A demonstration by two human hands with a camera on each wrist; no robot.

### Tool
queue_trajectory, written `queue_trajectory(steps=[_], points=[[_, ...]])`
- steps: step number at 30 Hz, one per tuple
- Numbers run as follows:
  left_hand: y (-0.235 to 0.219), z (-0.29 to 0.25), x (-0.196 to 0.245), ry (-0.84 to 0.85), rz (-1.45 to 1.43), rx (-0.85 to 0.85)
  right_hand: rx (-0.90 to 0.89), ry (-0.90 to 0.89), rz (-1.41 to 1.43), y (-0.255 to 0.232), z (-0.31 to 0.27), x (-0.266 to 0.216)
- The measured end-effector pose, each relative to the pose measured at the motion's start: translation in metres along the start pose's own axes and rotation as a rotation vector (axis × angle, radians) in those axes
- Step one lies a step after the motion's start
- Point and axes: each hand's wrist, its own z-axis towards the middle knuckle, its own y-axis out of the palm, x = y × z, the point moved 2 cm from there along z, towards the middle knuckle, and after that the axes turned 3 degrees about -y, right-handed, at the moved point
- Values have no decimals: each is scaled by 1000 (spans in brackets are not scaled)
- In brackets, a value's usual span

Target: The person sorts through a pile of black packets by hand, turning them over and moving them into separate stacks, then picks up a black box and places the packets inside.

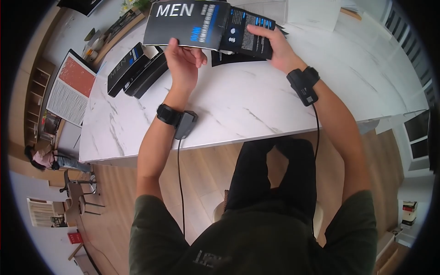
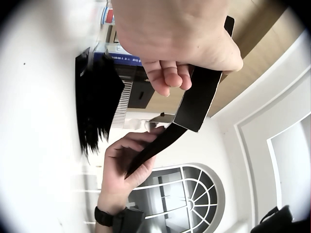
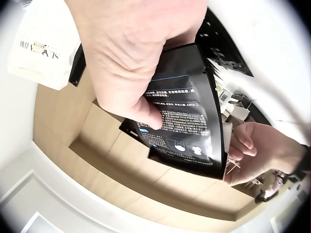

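Note:
My left hand (image 1: 183, 64) holds a black box (image 1: 183, 27) printed with "MEN" by its near edge, thumb on the printed face and the other fingers curled below. At the box's right end my right hand (image 1: 282, 49) pinches a black printed sachet (image 1: 250, 39), thumb on top and fingers underneath. The sachet overlaps the open end of the box; in the right wrist view small white-and-blue print shows on the sachet (image 3: 180, 116). Both are tilted and raised over the table. Under them lies a dark pile of sachets (image 2: 97, 94), its edges uneven.
Left of my left hand, another "MEN" box (image 1: 123, 71) and a plain black box (image 1: 149, 75) lie on the marble-patterned table (image 1: 229, 105). A white bag (image 1: 314, 13) stands at the back. A person (image 1: 46, 158) is far left. Cables hang from both wrist cameras.

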Motion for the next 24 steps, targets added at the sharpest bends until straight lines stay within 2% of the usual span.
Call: queue_trajectory(steps=[2, 3, 6, 10, 12, 17, 19, 22, 24], points=[[-3, 1, 6, 35, -83, 17, 9, -28, -18, -7, 3, -4], [-3, 0, 10, 21, -151, 78, 4, -44, 13, -12, 6, -6], [-22, 5, 16, 19, -356, 123, -35, -96, 165, -22, 13, -12], [-28, 5, 28, -34, -575, 186, 223, -147, 219, -32, 11, -28], [-14, 5, 38, -86, -681, 185, 254, -177, 215, -38, 13, -31], [-27, 8, 35, -41, -710, 12, 319, -165, 182, -35, 9, -30], [-28, 10, 35, -44, -715, -66, 291, -172, 183, -37, 11, -27], [-31, 6, 32, -43, -668, 62, 290, -180, 157, -38, 18, -19], [-33, 7, 32, -51, -634, 41, 325, -181, 161, -40, 16, -22]])
